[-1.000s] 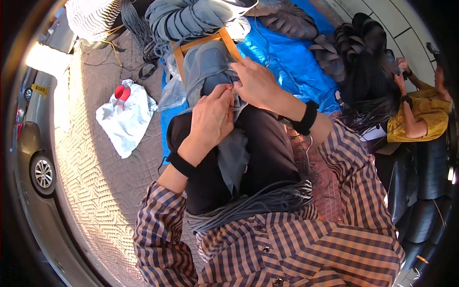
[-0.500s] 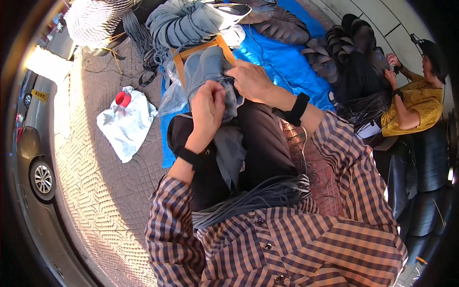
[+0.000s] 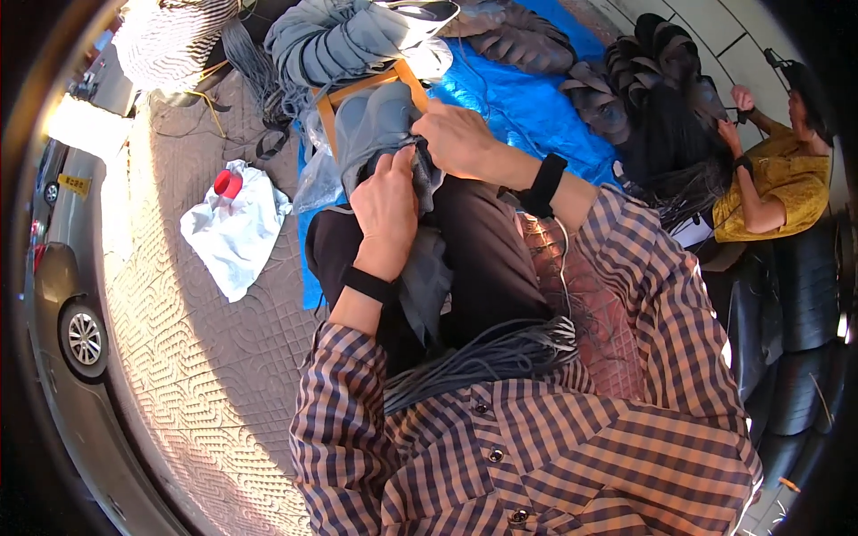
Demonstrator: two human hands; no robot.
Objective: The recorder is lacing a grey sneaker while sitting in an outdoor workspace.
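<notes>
Holding grey fabric [image 3: 380, 107] at the wooden frame's [image 3: 413, 85] near side — left hand [image 3: 386, 210] closed on it; right hand [image 3: 463, 147] half-curled, grip hidden. Hands, meeting one second ago, now stand apart — likely freeing fabric for handling.

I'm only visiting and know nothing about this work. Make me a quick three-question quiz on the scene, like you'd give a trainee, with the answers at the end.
1. Multiple choice: what lies across the person's lap?
(a) a bundle of dark grey cords
(b) a car wheel
(c) a stack of bricks

2. True or false: the person's two hands are far apart, at opposite edges of the picture.

3. Fill the gap: on the paving, a small red object rests on a crumpled ____ sheet or bag.

Key:
1. a
2. False: the left hand and right hand are close together at the grey material.
3. white
</notes>
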